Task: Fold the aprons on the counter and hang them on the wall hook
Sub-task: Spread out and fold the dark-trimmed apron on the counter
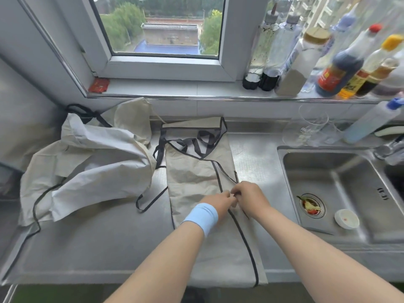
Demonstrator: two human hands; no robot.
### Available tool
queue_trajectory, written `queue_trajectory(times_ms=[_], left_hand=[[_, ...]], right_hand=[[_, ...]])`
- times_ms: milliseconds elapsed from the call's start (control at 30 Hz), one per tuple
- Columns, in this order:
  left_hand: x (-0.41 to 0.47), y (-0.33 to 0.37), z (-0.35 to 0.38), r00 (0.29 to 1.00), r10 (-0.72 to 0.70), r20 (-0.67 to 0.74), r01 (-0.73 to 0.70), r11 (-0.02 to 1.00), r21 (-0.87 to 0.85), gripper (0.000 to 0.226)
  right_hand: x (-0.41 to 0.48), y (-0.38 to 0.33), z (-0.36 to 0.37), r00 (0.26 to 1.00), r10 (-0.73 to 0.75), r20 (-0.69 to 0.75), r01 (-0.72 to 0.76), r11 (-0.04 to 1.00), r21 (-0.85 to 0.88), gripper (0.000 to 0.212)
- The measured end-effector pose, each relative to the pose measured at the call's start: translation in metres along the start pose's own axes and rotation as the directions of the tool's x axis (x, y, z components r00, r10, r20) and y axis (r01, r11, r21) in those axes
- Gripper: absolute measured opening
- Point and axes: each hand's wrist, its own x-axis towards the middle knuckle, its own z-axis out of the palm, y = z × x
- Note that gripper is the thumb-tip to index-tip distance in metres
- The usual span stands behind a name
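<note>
A beige apron (196, 176) with black trim lies folded lengthwise on the steel counter (105, 248), its lower end hanging over the front edge. Its black straps lie tangled near the top. My left hand (219, 203), with a light blue wristband, and my right hand (249, 197) meet at the apron's right edge. Both pinch the black trim or a strap there; which one is hard to tell. A second beige apron (87, 162) lies crumpled in a heap at the left, its black straps trailing over the counter.
A steel sink (328, 171) at the right holds a drain strainer with food scraps and a small white dish (346, 218). Glasses (310, 125) stand behind the sink. Several sauce bottles (336, 71) line the window sill. A red packet (98, 85) lies at the sill's left end.
</note>
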Motion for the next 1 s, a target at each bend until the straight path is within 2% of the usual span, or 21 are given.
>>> queue_trajectory(times_ms=[33, 133, 200, 300, 367, 433, 500, 567, 633, 667, 733, 800, 900, 1000], left_hand=[[-0.002, -0.001, -0.002, 0.999, -0.01, -0.038, 0.01, 1.0, -0.014, 0.03], [-0.013, -0.011, -0.003, 0.959, -0.038, -0.28, -0.001, 0.991, -0.137, 0.017], [-0.021, -0.02, -0.001, 0.912, -0.045, -0.408, -0.05, 0.974, -0.22, 0.017], [-0.034, -0.021, 0.0, 0.865, 0.025, -0.501, -0.146, 0.968, -0.203, 0.014], [-0.04, -0.016, 0.004, 0.848, 0.039, -0.529, -0.141, 0.978, -0.154, 0.019], [-0.042, -0.01, 0.008, 0.834, -0.081, -0.545, -0.009, 0.987, -0.161, 0.028], [-0.041, -0.005, 0.016, 0.835, -0.247, -0.491, 0.209, 0.969, -0.132, 0.037], [-0.038, -0.004, 0.03, 0.888, -0.332, -0.318, 0.316, 0.943, -0.103, 0.049], [-0.036, -0.001, 0.046, 0.946, -0.298, -0.13, 0.288, 0.954, -0.09, 0.059], [-0.036, 0.002, 0.051, 0.962, -0.259, -0.084, 0.253, 0.965, -0.07, 0.063], [-0.042, 0.007, 0.058, 0.975, -0.206, -0.083, 0.201, 0.977, -0.066, 0.066], [-0.051, 0.009, 0.062, 0.97, -0.214, -0.116, 0.199, 0.972, -0.125, 0.059], [-0.076, 0.011, 0.072, 0.92, -0.345, -0.184, 0.295, 0.921, -0.253, 0.048], [-0.106, 0.018, 0.081, 0.807, -0.544, -0.23, 0.467, 0.827, -0.314, 0.035]], right_hand=[[0.001, 0.0, 0.0, 1.0, 0.003, -0.013, -0.003, 1.0, 0.002, 0.028], [0.0, -0.01, -0.001, 0.999, 0.018, -0.046, -0.015, 0.997, 0.071, 0.03], [-0.005, -0.022, -0.002, 0.998, 0.004, 0.057, -0.013, 0.987, 0.162, 0.029], [-0.017, -0.032, 0.0, 0.924, -0.095, 0.37, 0.006, 0.972, 0.236, 0.025], [-0.021, -0.029, -0.003, 0.939, -0.093, 0.33, -0.011, 0.954, 0.3, 0.032], [-0.022, -0.024, -0.012, 0.973, 0.052, 0.224, -0.155, 0.869, 0.47, 0.042], [-0.026, -0.021, -0.017, 0.974, 0.174, 0.147, -0.228, 0.769, 0.597, 0.042], [-0.031, -0.018, -0.014, 0.982, 0.186, 0.043, -0.183, 0.856, 0.484, 0.034], [-0.041, -0.013, -0.004, 0.995, 0.097, -0.027, -0.087, 0.964, 0.252, 0.033], [-0.046, -0.009, 0.002, 1.0, 0.028, -0.015, -0.026, 0.991, 0.134, 0.036], [-0.059, -0.003, 0.013, 0.989, -0.087, 0.116, 0.095, 0.994, -0.061, 0.04], [-0.066, 0.005, 0.021, 0.97, -0.111, 0.216, 0.137, 0.985, -0.108, 0.041], [-0.085, 0.012, 0.022, 0.988, -0.106, 0.114, 0.107, 0.994, 0.0, 0.041], [-0.107, 0.012, 0.017, 0.999, 0.025, 0.026, -0.025, 1.0, -0.008, 0.046]])
